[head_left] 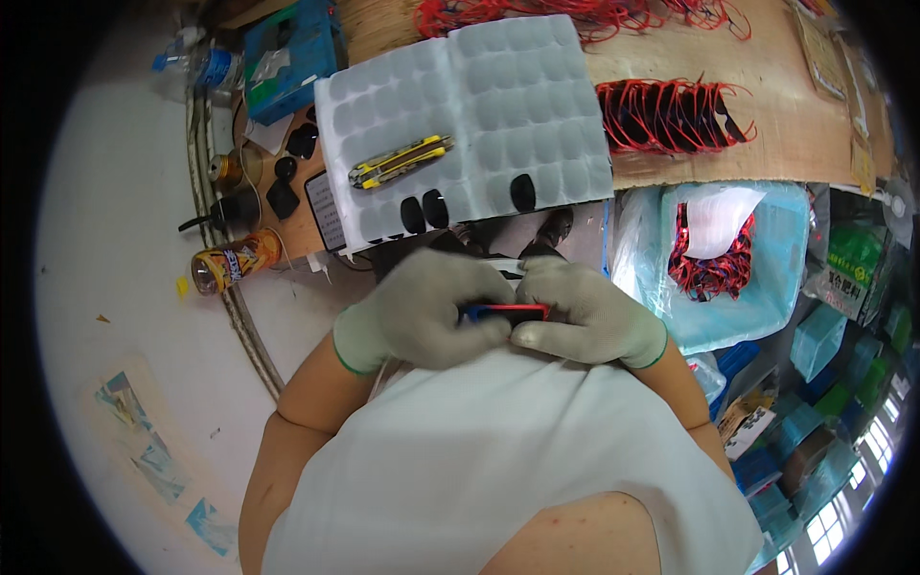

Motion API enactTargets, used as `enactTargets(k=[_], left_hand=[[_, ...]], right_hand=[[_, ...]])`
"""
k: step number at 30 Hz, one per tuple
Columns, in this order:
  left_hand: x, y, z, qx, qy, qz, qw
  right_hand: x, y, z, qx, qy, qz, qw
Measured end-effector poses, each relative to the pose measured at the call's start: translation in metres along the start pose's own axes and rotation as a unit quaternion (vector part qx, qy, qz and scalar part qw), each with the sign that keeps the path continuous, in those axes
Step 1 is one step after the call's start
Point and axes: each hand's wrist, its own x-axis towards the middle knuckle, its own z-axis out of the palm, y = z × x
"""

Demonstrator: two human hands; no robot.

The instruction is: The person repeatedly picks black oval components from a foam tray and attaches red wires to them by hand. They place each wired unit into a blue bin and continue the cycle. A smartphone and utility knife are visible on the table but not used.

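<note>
Close to my body, both gloved hands are closed on a small pair of glasses point(517, 311) with a red and blue frame and a dark lens. My left hand point(422, 305) grips its left end, and my right hand point(589, 311) pinches the right end. Fingers cover most of the piece. Just beyond them lies a pale tray sheet point(517, 72) with rows of oval pockets. On its near edge sit dark lenses point(522, 194), several of them. A yellow and black utility knife point(402, 161) rests across the sheet.
Red-framed dark glasses point(671, 117) stand in a row on the wooden table point(795, 125). Below it, a light blue bin point(781, 278) holds red and blue frames. At left are a drink bottle point(237, 262), a phone-like screen point(326, 209) and a blue box point(321, 48).
</note>
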Motion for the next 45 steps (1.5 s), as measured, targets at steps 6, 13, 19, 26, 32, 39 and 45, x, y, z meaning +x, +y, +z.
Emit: enactTargets(k=[6, 13, 19, 26, 32, 39, 45], left_hand=[[-0.040, -0.122, -0.015, 0.325, 0.297, -0.214, 0.872], [-0.041, -0.133, 0.001, 0.342, 0.234, -0.258, 0.873], [-0.039, -0.132, -0.007, 0.284, 0.220, -0.276, 0.891], [-0.055, -0.065, -0.031, -0.349, 0.200, -0.151, 0.903], [-0.034, -0.027, -0.004, -0.481, 0.192, -0.116, 0.848], [-0.040, -0.038, 0.005, -0.710, 0.073, -0.099, 0.693], [-0.040, -0.029, 0.012, -0.591, 0.153, -0.167, 0.774]], right_hand=[[0.012, -0.022, 0.026, 0.043, 0.155, 0.078, 0.984], [0.033, -0.032, 0.055, 0.033, 0.224, 0.068, 0.972], [0.046, -0.035, 0.072, 0.211, 0.228, 0.051, 0.949], [0.032, -0.034, 0.068, 0.160, 0.324, -0.001, 0.932], [0.052, -0.037, 0.073, 0.086, 0.337, -0.028, 0.937], [0.034, -0.039, 0.061, 0.147, 0.255, -0.020, 0.956], [0.024, -0.043, 0.054, 0.036, 0.265, -0.005, 0.964]])
